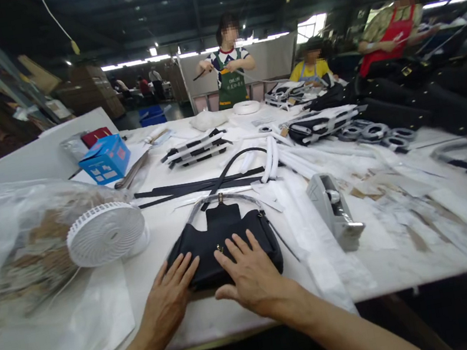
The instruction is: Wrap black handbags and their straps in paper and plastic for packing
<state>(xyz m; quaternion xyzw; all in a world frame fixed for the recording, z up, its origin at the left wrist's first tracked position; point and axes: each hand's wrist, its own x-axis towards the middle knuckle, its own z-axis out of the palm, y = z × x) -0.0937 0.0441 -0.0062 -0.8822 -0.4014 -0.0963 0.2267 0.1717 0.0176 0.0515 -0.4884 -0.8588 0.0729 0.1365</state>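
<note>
A black handbag [208,239] lies flat on the white worktable near its front edge, with small gold-coloured hardware on its front and a flap piece at the top. My left hand [170,290] rests on the bag's lower left part, fingers stretched out. Across the lower right front lies my right hand [250,274], its fingers spread and the thumb apart, partly covering the gold fitting. Beyond the bag's top a black strap [235,160] curves up and to the right. Part of the handle seems wrapped in clear or white material.
A white fan [106,233] and a plastic bag of scraps [31,250] stand left. A tape dispenser [336,211] sits right, near paper scraps [410,211]. Behind are black strips [165,192], a blue box [105,159] and wrapped bundles [197,148]. Co-workers [227,71] stand across the table.
</note>
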